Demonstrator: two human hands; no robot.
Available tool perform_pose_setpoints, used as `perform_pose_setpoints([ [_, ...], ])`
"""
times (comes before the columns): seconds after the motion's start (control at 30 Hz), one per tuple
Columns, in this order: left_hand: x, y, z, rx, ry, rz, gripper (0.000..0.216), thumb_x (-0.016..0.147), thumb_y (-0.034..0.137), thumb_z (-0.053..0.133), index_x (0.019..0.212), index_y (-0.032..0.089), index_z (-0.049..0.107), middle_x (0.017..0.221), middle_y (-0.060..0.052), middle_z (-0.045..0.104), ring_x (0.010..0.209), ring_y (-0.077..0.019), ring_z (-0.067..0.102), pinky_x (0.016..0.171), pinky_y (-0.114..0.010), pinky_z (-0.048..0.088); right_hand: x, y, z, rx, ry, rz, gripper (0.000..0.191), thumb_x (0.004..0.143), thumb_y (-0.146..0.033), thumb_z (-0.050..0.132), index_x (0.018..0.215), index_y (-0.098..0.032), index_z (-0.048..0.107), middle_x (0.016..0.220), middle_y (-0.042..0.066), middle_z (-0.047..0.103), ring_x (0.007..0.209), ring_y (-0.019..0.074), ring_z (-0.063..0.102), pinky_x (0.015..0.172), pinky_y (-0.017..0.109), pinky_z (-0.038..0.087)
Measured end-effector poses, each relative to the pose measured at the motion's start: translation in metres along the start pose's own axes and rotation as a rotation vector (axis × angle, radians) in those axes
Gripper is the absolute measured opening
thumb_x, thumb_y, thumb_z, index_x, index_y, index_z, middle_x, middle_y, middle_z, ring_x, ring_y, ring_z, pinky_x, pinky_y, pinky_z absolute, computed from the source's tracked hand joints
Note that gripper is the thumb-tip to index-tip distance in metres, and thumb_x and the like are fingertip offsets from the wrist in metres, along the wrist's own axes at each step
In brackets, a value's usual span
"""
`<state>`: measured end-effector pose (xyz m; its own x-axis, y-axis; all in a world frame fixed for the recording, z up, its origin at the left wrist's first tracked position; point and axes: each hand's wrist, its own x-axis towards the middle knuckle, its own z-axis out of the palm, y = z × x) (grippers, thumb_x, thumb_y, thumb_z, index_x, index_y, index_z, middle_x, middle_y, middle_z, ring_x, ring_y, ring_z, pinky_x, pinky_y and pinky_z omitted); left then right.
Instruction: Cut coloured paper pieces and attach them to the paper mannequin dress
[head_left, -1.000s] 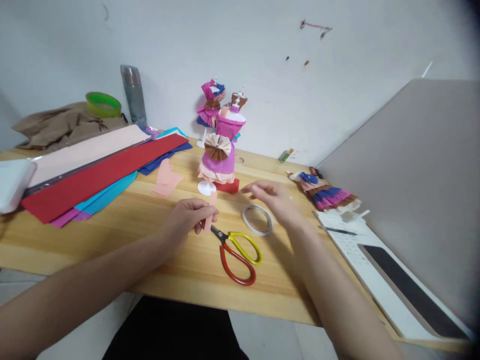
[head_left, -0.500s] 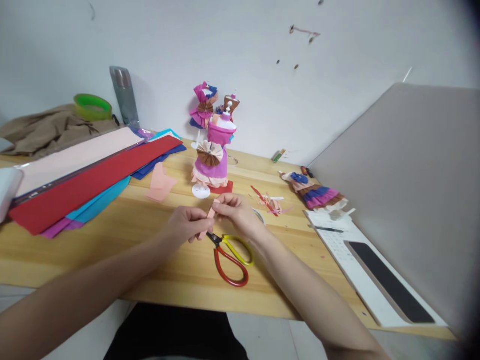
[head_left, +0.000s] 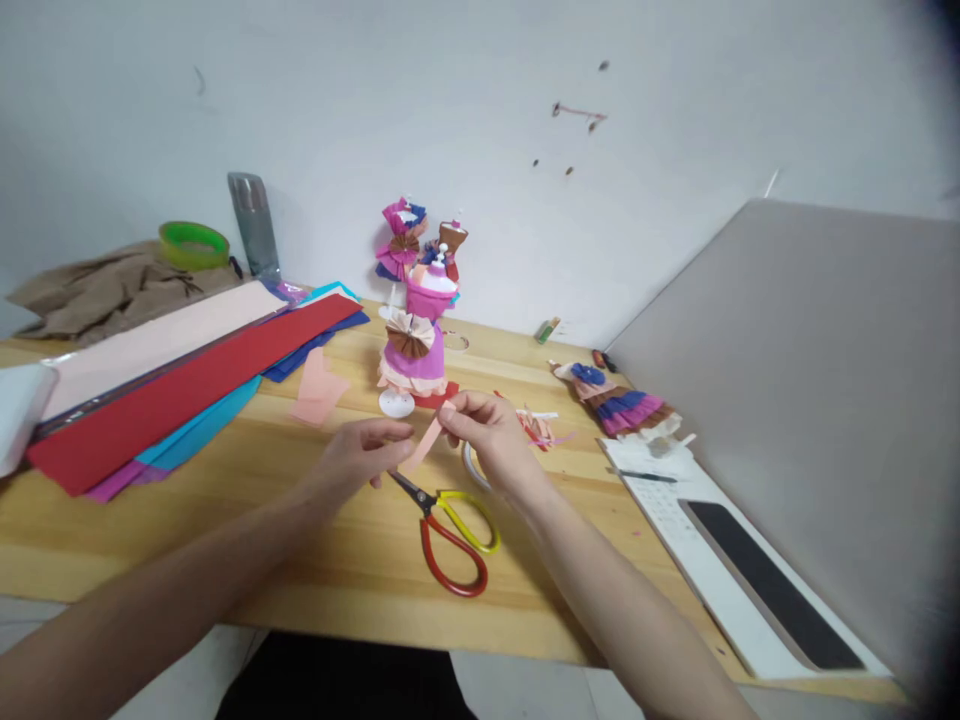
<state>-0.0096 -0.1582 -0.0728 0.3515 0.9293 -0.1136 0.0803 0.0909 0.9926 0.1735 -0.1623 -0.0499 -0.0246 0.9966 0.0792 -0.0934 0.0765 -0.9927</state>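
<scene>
Narrow peach paper strip [head_left: 427,441] — loose, not yet fastened — gripped by right hand [head_left: 484,432]; left hand [head_left: 364,456] unclenched, empty.

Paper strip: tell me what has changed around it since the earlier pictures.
The right hand has moved left from near the tape roll and gripped the upper end of the paper strip. The left hand, which held it, has opened; any remaining touch is unclear. The scissors stayed put.

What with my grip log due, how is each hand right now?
Left hand: open, beside the peach strip's lower end; whether they touch cannot be told.
Right hand: closed, pinching the strip's upper end.
</scene>
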Motion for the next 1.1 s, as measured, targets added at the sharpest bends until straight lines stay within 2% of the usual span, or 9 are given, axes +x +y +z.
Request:
perform_pose_setpoints([
  [0.1,0.002,0.017,-0.001,0.043,0.076,0.064,0.036,0.065,0.04,0.076,0.091,0.016,0.078,0.071,-0.004,0.069,0.064,-0.015,0.057,0.052,-0.024,0.041,-0.001,-0.02,0.004,-0.076,-0.006,-0.08,0.028,0.063,-0.04,0.082,0.063,-0.017,0.066,0.056,-0.004,0.059,0.05,0.0082,0.045,0.051,0.024,0.035],
  [0.23,0.005,0.052,0.0,0.071,0.045,0.204,0.016,0.064,0.033,0.073,0.067,0.017,0.075,0.061,-0.001,0.065,0.057,-0.0116,0.051,0.055,-0.025,0.04,0.002,-0.048,0.009,-0.116,0.004,-0.204,0.023,0.066,-0.037,0.078,0.062,-0.018,0.065,0.058,-0.002,0.061,0.053,0.0101,0.05,0.054,0.025,0.04],
  [0.33,0.009,0.081,-0.008,0.112,0.044,0.261,0.017,0.068,0.033,0.071,0.071,0.018,0.077,0.064,-0.002,0.068,0.053,-0.0106,0.05,0.051,-0.024,0.039,0.012,-0.072,0.006,-0.166,0.038,-0.298,0.019,0.067,-0.034,0.076,0.063,-0.019,0.066,0.06,-0.001,0.063,0.054,0.0111,0.052,0.053,0.025,0.042],
  [0.47,0.022,0.114,-0.026,0.038,0.204,0.351,0.017,0.067,0.031,0.074,0.075,0.016,0.076,0.071,-0.004,0.072,0.053,-0.01,0.052,0.049,-0.022,0.041,0.035,-0.105,-0.001,-0.226,0.163,-0.506,0.016,0.069,-0.032,0.073,0.064,-0.019,0.066,0.061,0.0,0.064,0.052,0.0098,0.049,0.051,0.025,0.042],
  [0.53,0.031,0.127,-0.033,-0.018,0.266,0.421,0.018,0.066,0.03,0.075,0.075,0.015,0.076,0.073,-0.005,0.073,0.057,-0.0108,0.054,0.05,-0.021,0.041,0.048,-0.118,-0.002,-0.252,0.231,-0.598,0.015,0.07,-0.031,0.072,0.064,-0.019,0.066,0.061,0.0,0.064,0.052,0.0098,0.049,0.051,0.025,0.042],
  [0.67,0.049,0.141,-0.038,-0.021,0.318,0.458,0.02,0.066,0.031,0.075,0.079,0.015,0.077,0.076,-0.006,0.074,0.065,-0.0141,0.06,0.056,-0.024,0.046,0.074,-0.131,-0.001,-0.281,0.296,-0.711,0.011,0.068,-0.027,0.071,0.063,-0.019,0.065,0.061,-0.001,0.063,0.053,0.0103,0.051,0.052,0.026,0.042],
  [0.83,0.066,0.149,-0.034,0.097,0.398,0.53,0.017,0.071,0.025,0.069,0.083,0.015,0.078,0.089,-0.006,0.077,0.081,-0.019,0.066,0.075,-0.029,0.052,0.098,-0.133,0.0,-0.347,0.258,-0.701,0.011,0.068,-0.027,0.067,0.061,-0.019,0.064,0.057,-0.002,0.062,0.053,0.0112,0.052,0.053,0.026,0.042],
  [1.1,0.087,0.148,-0.035,0.032,0.347,0.523,0.018,0.072,0.027,0.069,0.085,0.016,0.077,0.091,-0.004,0.076,0.09,-0.0204,0.067,0.086,-0.03,0.051,0.112,-0.128,-0.005,-0.354,0.202,-0.593,0.014,0.067,-0.029,0.068,0.06,-0.018,0.064,0.057,-0.001,0.062,0.051,0.0098,0.048,0.049,0.025,0.037],
])
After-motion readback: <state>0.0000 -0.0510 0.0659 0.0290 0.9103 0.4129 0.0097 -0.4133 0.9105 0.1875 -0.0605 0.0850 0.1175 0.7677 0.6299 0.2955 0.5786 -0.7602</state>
